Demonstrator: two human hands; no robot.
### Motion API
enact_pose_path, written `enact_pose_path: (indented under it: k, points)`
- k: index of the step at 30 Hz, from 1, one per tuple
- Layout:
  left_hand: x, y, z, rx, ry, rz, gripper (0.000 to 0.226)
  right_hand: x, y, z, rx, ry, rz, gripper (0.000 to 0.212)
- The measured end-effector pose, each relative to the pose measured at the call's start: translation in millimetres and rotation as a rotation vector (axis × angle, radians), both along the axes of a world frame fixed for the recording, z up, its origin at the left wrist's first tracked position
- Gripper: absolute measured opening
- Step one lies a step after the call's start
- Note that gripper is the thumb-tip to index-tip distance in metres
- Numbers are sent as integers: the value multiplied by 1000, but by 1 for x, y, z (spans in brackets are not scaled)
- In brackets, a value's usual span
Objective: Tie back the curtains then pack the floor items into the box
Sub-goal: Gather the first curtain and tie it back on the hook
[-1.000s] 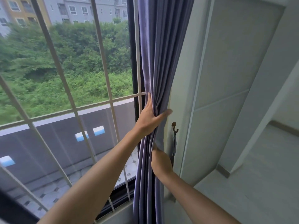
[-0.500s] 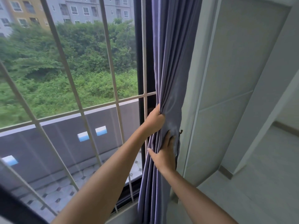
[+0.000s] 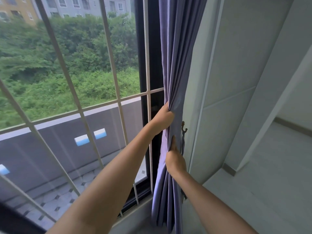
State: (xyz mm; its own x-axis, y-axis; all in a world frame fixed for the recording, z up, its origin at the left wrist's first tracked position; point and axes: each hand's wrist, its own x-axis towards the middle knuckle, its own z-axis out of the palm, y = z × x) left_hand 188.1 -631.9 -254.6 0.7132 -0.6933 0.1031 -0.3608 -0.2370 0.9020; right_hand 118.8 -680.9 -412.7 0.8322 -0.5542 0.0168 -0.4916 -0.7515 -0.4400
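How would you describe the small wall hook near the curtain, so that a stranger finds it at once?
Start at the purple curtain beside the window. On the pale wall just right of it, level with the hands, sits the hook. It is the only small dark metal piece there.

Two bare forearms; no sleeves, left hand (image 3: 163, 119) and right hand (image 3: 175, 160) ungloved, ringless.

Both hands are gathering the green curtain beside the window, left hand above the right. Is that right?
Not quite: the head view shows the curtain is purple, not green. The rest holds: the left hand grips it above the right hand, beside the window.
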Motion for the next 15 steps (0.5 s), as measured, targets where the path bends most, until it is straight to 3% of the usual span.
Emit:
enact_pose_path:
  k: [10,15]
  points:
    - [-8,-8,-10,-39,1,-36,61,-11,-16,-19,-22,-80,-64,60]
    - [-3,-20,-42,69,-10,22,71,-13,-22,-30,-44,-75,-81,48]
